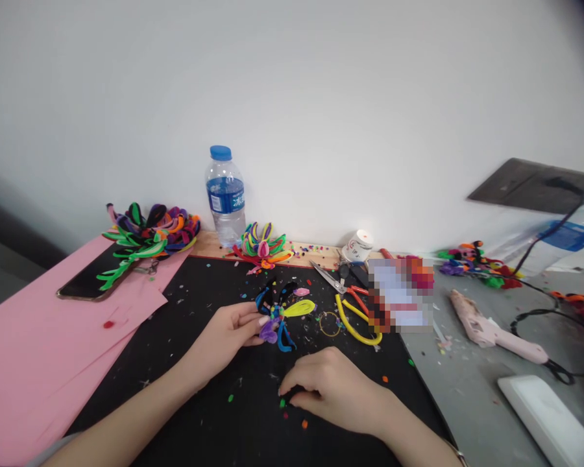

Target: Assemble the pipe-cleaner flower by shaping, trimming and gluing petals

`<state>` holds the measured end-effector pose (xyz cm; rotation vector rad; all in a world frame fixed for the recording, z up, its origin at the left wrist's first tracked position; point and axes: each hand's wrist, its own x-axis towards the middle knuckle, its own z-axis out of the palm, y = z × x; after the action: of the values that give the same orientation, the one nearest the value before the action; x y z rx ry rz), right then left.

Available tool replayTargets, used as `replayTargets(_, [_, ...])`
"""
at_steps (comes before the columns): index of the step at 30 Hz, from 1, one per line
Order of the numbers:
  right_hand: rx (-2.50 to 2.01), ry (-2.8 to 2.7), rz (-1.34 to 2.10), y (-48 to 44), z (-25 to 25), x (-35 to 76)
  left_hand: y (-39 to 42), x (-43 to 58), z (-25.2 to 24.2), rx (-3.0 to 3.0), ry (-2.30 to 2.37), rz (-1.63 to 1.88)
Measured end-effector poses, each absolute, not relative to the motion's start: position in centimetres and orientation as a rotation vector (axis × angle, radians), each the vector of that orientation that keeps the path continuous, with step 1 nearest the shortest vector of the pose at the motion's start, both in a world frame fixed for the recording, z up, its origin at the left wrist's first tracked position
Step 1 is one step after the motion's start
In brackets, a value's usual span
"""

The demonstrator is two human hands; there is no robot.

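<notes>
My left hand (238, 324) pinches a pipe-cleaner flower (278, 314) by its left side, above the black mat. The flower has looped petals in black, blue, yellow and purple, and small coloured bits at its centre. Lower right of it, my right hand (328, 389) is low over the mat, fingers curled with a small gap between thumb and forefinger. A tiny green bit (283, 403) lies right by those fingertips. Orange bits (304, 424) and other coloured ones are scattered nearby on the black mat (199, 415).
Scissors (343, 288) with orange and yellow handles and a white tub (357, 246) stand beyond my hands. A water bottle (225, 194), pipe-cleaner bundles (150, 233), a phone (85, 279) and pink paper (53, 363) are left. A corded glue gun (491, 331) lies right.
</notes>
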<state>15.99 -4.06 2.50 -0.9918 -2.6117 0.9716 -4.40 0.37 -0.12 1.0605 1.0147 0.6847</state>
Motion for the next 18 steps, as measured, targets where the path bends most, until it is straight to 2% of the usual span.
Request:
replayTargets(9, [-0.956, -2.666, 0.909, -4.33, 2.37, 15.83, 0.25, -4.16, 0.19, 1.063, 1.012, 0.658])
replayTargets(18, [-0.938, -2.548, 0.996, -4.25, 3.02, 16.32, 0.04, -3.95, -0.12, 1.061, 0.988, 0.632])
